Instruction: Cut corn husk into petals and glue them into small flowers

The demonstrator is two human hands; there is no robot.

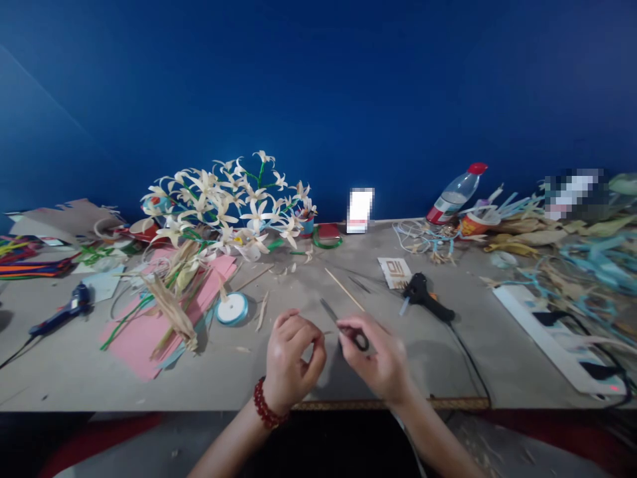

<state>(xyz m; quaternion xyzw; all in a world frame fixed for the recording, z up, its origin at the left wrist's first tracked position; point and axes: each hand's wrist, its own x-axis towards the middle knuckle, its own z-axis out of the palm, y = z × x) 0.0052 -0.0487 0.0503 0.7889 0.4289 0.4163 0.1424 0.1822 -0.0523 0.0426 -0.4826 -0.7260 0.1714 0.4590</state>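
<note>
My left hand point(294, 358), with a red bead bracelet point(269, 405) on its wrist, is closed in a pinch over the table's front part. A tiny thin tip shows by its fingertips, too small to name. Facing it, my right hand point(375, 355) is closed around a pair of scissors point(329, 311). The dark blade points away to the upper left, and a black handle loop shows between thumb and fingers. Just beyond lies a thin wooden stick point(344, 289). A roll of light-blue ribbon point(231, 309) lies to the left of my left hand.
White artificial flowers point(233, 199) stand at the back. Pink paper point(134, 342) with dry husks and a blue glue gun point(64, 311) lie left. To the right are a black glue gun point(428, 297), a white power strip point(542, 338), a plastic bottle point(452, 196) and blue strands.
</note>
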